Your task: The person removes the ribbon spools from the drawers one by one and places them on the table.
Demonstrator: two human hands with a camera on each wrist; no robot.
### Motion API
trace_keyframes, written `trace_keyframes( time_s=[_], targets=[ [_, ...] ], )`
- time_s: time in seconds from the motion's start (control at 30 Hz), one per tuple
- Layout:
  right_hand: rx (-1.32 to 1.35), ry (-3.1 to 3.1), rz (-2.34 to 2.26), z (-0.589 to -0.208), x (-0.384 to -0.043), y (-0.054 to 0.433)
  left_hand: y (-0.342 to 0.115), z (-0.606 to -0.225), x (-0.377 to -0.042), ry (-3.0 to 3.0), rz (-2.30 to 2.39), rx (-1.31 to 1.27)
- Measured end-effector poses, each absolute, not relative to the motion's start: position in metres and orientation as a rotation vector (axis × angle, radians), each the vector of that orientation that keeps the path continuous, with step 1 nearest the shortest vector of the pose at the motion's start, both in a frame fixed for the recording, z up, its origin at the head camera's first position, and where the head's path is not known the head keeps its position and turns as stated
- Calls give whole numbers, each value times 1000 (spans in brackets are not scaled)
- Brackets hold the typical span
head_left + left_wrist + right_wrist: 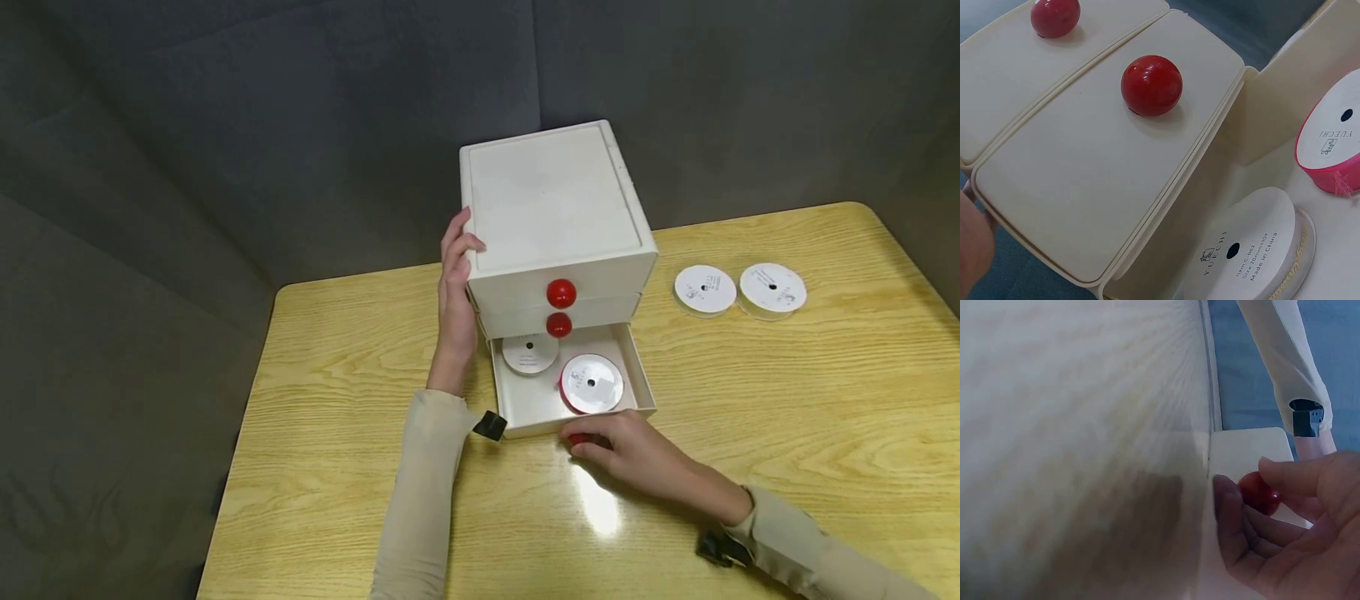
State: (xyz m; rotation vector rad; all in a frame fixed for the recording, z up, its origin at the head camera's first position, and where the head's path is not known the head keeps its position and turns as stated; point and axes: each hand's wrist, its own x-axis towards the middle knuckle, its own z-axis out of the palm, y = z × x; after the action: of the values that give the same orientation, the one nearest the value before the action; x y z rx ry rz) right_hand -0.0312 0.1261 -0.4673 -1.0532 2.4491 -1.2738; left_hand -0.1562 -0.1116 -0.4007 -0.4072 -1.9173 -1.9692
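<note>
A white drawer cabinet [551, 200] stands on the table with its bottom drawer [528, 408] pulled out. My left hand [456, 304] rests against the cabinet's left side, fingertips at the top edge. The red knob [1259, 492] of the bottom drawer is between the thumb and fingers of my right hand [641, 454], which pinches it. Inside that drawer lie a white ribbon spool [1235, 250] at the back left and a red ribbon spool [592, 383] nearer the front. Both upper drawers are closed, each with a red knob [561, 293].
Two more ribbon spools with white faces, one on the left [705, 290] and one on the right [772, 287], lie on the wooden table [825, 417] right of the cabinet. A dark cloth [337, 142] hangs behind the table.
</note>
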Motion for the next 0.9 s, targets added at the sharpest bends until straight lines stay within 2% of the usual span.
trace_keyframes(
  time_s=[0.27, 0.5, 0.9],
  targets=[
    [-1333, 2360, -993, -436, -34, 133, -111, -401, -158, -1923, -1969, -386],
    [-1372, 2477, -1036, -407, -57, 137, -111, -400, -157, -1925, -1963, -375],
    [-1309, 2672, -846, -426, -93, 121, -111, -399, -156, -1923, -1949, -389]
  ],
)
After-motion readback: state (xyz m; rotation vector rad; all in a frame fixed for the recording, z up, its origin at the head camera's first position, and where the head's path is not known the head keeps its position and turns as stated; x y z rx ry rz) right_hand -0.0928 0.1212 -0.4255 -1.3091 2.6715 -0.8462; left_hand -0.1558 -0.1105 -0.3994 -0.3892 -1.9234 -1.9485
